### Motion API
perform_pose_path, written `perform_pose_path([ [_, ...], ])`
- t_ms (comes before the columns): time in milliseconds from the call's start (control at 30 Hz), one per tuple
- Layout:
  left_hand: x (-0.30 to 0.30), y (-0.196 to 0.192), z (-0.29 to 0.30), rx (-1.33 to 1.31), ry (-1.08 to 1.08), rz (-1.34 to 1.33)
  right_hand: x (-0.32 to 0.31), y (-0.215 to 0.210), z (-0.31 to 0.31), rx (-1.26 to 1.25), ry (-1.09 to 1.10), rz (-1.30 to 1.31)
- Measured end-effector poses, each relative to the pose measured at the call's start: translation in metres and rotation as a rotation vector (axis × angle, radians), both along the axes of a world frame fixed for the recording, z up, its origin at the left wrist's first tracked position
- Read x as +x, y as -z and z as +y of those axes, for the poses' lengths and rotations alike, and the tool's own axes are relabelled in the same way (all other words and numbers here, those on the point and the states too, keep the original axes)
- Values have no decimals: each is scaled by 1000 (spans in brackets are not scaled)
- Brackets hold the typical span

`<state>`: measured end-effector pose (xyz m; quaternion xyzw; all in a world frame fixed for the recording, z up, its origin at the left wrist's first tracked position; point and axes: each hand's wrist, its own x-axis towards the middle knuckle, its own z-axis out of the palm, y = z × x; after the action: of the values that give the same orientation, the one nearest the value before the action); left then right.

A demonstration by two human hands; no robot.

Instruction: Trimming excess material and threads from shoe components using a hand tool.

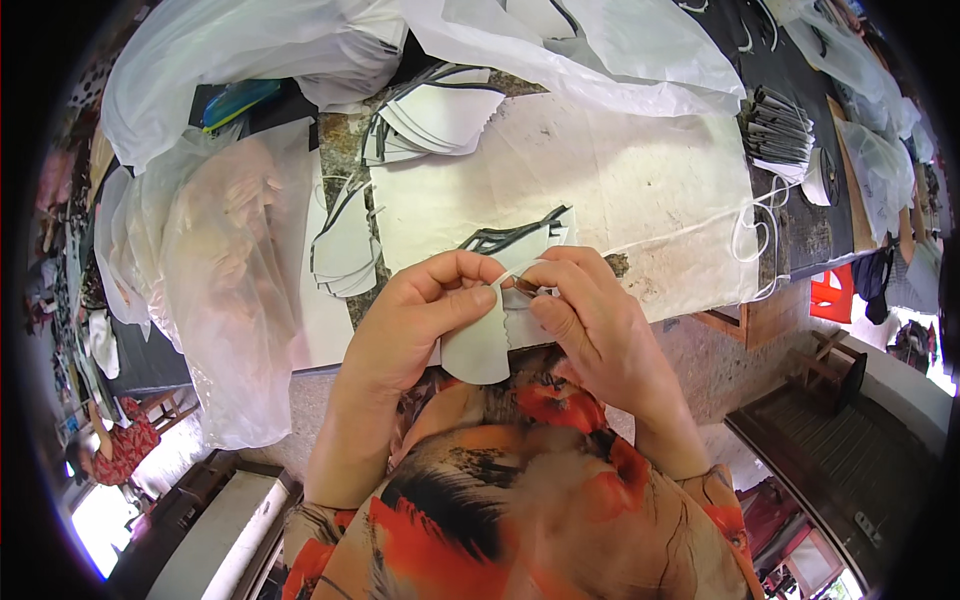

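My left hand [425, 310] pinches the upper edge of a white cut piece [475, 350] that is rounded at its lower end and has a jagged side. The piece hangs over the near edge of the table. My right hand [595, 325] meets it at that edge, thumb and fingers closed on a narrow white strip [640, 243] that stretches away to the right. Something small and dark shows between the right fingertips, too hidden to name. Just beyond my hands lies a small stack of white pieces with black edging [515, 238].
A pale sheet [670, 180] covers the table's middle. Black-edged white pieces lie in stacks at the back [440, 115] and left [345, 250]. Plastic bags [230, 290] crowd the left and far sides. Loose strip loops [755, 235] and a dark bundle [780, 130] are at right.
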<state>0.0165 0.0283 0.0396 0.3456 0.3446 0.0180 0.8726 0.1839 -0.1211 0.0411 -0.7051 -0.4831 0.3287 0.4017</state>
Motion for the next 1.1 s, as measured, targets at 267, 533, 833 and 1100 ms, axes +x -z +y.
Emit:
perform_pose_path([
  [267,-15,-2,-4,28,40,42,-8,-3,1,-25,-51,66],
  [533,-24,1,-5,79,78,64,-22,-2,-1,36,3,-200],
  [833,-17,-3,-9,95,92,57,-20,4,0,38,19,122],
  [1100,-19,0,-8,136,95,89,-18,12,3,-138,79,542],
])
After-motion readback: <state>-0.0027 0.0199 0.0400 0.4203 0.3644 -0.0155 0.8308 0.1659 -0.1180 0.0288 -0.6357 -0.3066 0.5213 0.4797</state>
